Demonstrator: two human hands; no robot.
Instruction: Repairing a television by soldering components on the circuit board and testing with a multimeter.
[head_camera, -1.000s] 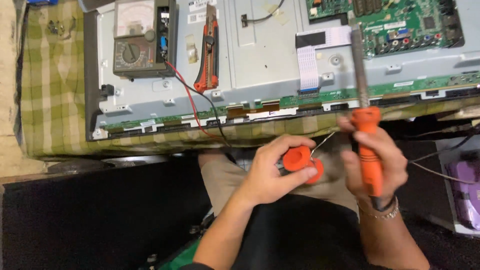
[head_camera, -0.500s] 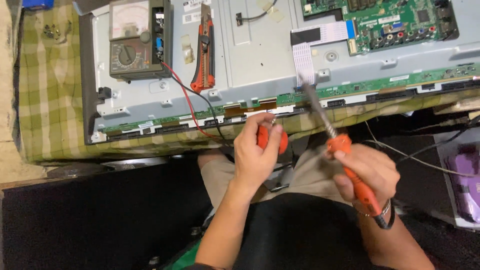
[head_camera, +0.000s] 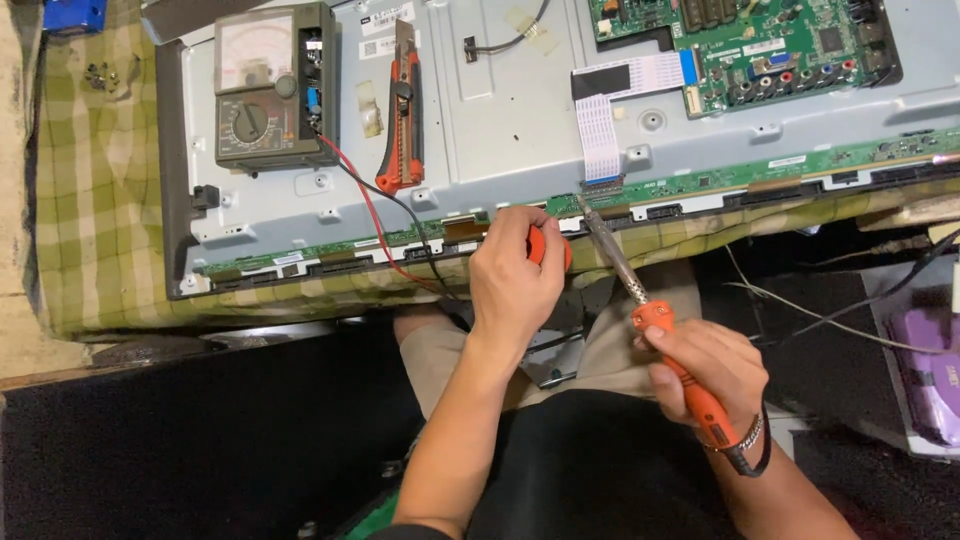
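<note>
Both forearms bare here, no sleeves showing. Thin beaded metal bracelet (head_camera: 742, 436) circles the right wrist. Khaki shorts (head_camera: 600, 345) over the thighs, a black top (head_camera: 600, 460) below them.

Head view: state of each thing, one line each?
left hand: closed on an orange object at the panel's edge
right hand: gripping the soldering iron, tip at the strip board
utility knife: lying on the metal back panel
multimeter: leads plugged in
ribbon cable: seated in connector
</note>
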